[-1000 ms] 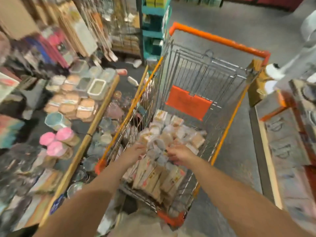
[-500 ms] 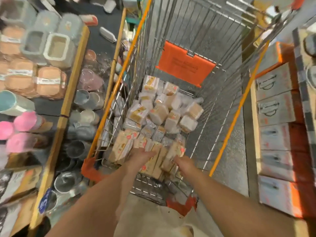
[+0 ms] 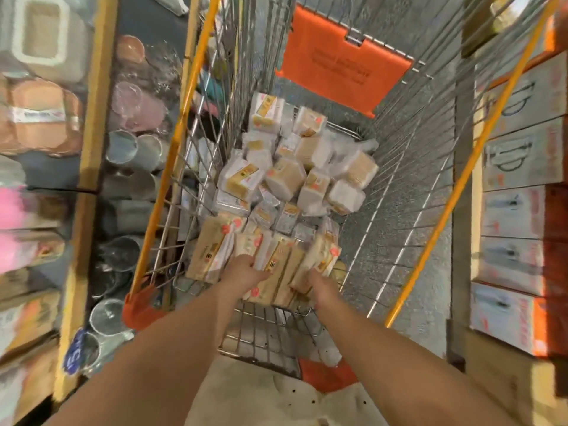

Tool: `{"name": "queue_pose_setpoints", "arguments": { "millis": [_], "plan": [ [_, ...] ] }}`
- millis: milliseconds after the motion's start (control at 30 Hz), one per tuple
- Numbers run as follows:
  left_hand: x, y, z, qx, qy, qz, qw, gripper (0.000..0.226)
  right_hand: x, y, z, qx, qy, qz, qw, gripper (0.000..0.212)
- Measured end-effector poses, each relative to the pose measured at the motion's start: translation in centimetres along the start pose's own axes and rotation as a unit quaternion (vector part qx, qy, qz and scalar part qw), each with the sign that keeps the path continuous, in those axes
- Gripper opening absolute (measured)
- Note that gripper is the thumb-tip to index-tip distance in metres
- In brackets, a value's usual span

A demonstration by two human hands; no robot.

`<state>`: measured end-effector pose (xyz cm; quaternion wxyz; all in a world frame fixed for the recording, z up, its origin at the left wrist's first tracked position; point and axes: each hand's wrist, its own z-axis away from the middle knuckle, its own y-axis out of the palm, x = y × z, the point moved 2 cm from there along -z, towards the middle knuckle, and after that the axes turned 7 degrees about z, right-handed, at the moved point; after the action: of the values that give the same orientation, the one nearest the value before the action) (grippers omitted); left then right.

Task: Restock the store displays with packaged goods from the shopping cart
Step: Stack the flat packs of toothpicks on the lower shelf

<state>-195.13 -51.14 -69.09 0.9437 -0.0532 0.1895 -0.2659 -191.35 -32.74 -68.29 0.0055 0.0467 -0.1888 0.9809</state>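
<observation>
Both arms reach down into a wire shopping cart (image 3: 408, 167) with orange-yellow rails. The packaged goods lie in its basket: a loose heap of small white and tan packets (image 3: 295, 167) toward the far end, under an orange plastic flap (image 3: 344, 63), and a row of longer tan packs (image 3: 264, 259) standing on edge at the near end, close to the person.

The left hand (image 3: 246, 270) is on that near row, with its fingers curled over the top edge of one of the long packs, gripping it. The right hand (image 3: 321, 282) is just beside it, against the right end of the same row; its fingers are hidden behind the packs and blurred, so I cannot tell whether it grips a pack or only touches it.

To the left of the cart stands a display shelf (image 3: 92, 118) with a yellow front edge. It carries lidded containers (image 3: 40, 41), pink items (image 3: 15, 210) and, lower down, clear cups and glass jars (image 3: 123, 149), all soft with blur. To the right of the cart is a stack of white boxes (image 3: 519, 155) with line drawings and orange-red sides. The floor seen through the cart wires is grey.
</observation>
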Motion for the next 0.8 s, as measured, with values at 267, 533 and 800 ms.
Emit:
{"name": "queue_pose_setpoints", "arguments": {
  "millis": [267,533,800],
  "plan": [
    [-0.3,-3.7,-0.1,0.061,0.003,0.178,0.982,0.072,0.6,1.3,-0.7,0.017,0.016,-0.043,0.999,0.047],
    [-0.2,-4.2,-0.4,0.061,0.009,0.28,0.958,0.071,6.0,-1.2,1.2,-0.099,-0.251,0.123,0.955,0.026],
    [3.8,-4.0,-4.1,0.022,-0.029,0.325,0.945,0.1,8.6,-1.0,-4.7,-0.115,-0.24,0.169,0.949,0.05]
  ]
}}
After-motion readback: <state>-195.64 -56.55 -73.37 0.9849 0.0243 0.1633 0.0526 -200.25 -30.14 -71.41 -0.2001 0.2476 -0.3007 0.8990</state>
